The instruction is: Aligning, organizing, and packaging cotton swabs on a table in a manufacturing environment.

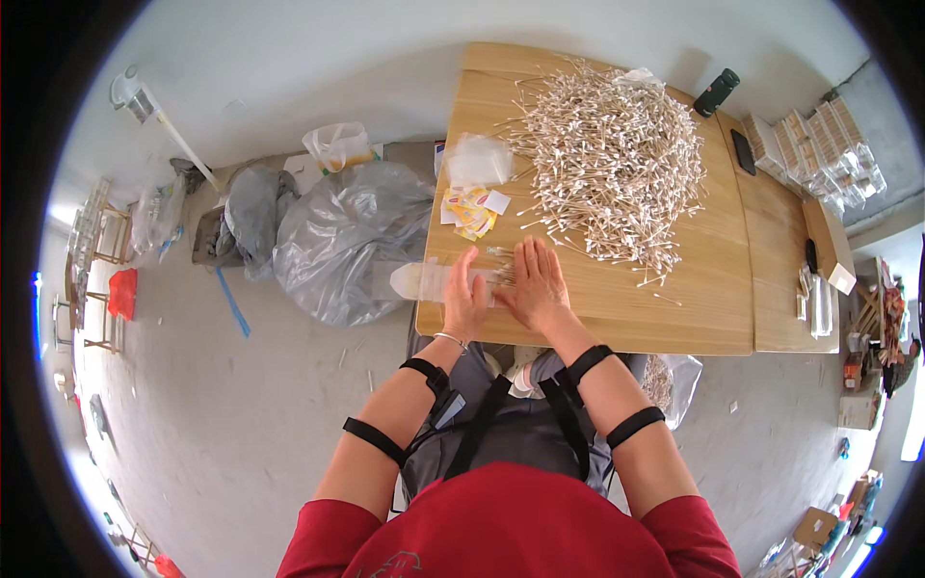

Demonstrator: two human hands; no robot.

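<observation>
Left grip (466, 301) over one clear bag (431, 282), can't tell if clenched; right grip (540, 281) unclenched, fingers straight, against one swab bundle (503, 274) between both, near desk (636, 323) edge. One swab pile (617, 159) beyond, uncountable; yellow-white cards (470, 210) overlapped, count unclear; one bottle (716, 93), one phone (743, 152)

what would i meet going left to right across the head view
blue strip on the floor → large clear plastic bag → left hand → cotton swab pile → black phone → cardboard box at the right
</observation>
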